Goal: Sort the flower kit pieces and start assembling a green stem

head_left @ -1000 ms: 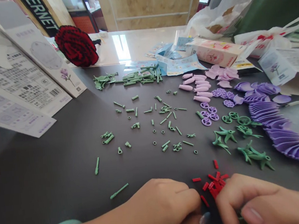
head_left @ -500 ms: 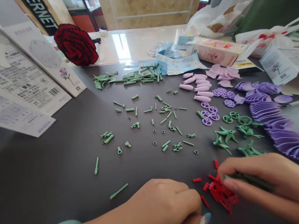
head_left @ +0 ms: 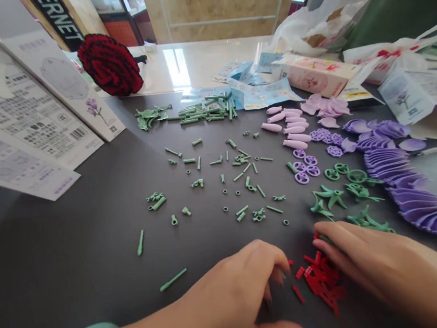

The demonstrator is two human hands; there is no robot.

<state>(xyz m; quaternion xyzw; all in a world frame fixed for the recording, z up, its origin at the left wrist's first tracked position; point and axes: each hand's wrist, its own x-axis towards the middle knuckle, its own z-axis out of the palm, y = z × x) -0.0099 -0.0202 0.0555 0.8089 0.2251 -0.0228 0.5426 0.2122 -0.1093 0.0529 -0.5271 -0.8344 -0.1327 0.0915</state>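
Observation:
My left hand (head_left: 251,281) hovers at the left of a small heap of red plastic pieces (head_left: 322,281). Its fingers curl downward with the thumb held apart, and nothing shows between them. On the heap's other side, my right hand (head_left: 359,256) is closed, fingertips by the red pieces. A sliver of a green piece (head_left: 325,238) shows between its fingers; the rest is hidden. Green flower-like parts (head_left: 330,196) lie just beyond that hand. A thin green rod (head_left: 173,279) rests left of my left hand, and small green connectors (head_left: 259,214) are scattered ahead.
Purple petals (head_left: 421,212) line the right side, near purple rings (head_left: 302,177) and pink pieces (head_left: 295,144). Green stems (head_left: 207,112) and leaves (head_left: 150,118) lie farther back. A printed box (head_left: 40,121) stands left, by a red knitted flower (head_left: 110,65). Bags and boxes crowd the back right.
My left hand has opened, its thumb moving away from the fingers. My right hand has turned and shifted slightly up, covering more of the green piece.

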